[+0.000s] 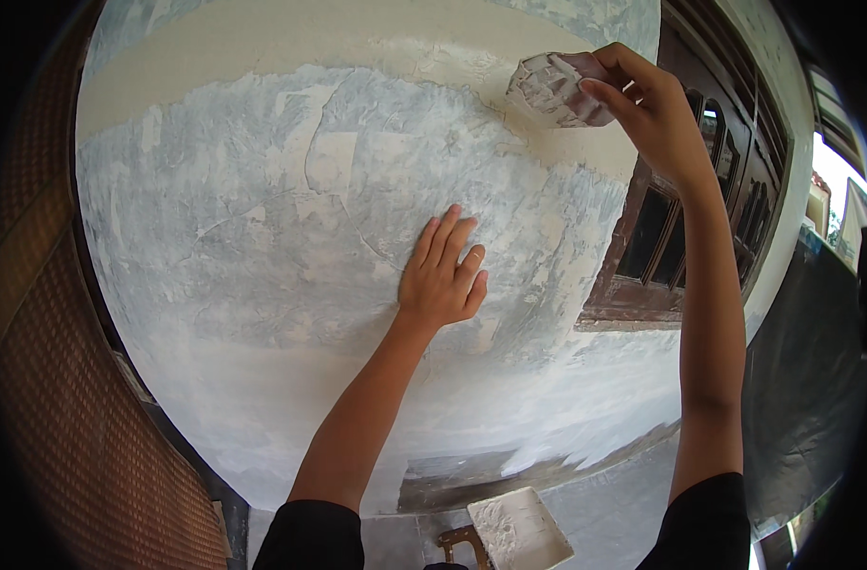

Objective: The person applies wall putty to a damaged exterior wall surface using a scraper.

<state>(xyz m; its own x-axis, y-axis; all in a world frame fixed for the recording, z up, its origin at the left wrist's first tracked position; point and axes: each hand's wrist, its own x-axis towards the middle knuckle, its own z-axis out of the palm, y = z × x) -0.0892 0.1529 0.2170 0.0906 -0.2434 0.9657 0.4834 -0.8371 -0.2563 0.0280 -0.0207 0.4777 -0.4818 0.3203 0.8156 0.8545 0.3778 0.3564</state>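
My right hand (647,109) is raised at the upper right, pinching the edge of a flat putty scraper (554,90) between thumb and fingers. White paste is caked over the scraper's face, and it lies close against the cream band near the top of the wall (291,237); whether its edge touches cannot be told. Lower down, my left hand (443,271) rests flat on the patchy grey-and-white surface with its fingers apart, holding nothing. At the bottom stands a pale rectangular tray (550,546) with white paste along its left part.
To the right, a dark brown wooden window (633,304) with glass panes is set into the wall. A woven brown panel (82,456) runs along the left side. Beside the tray a worn brown frame (462,538) shows. Dark sheeting (799,399) hangs at far right.
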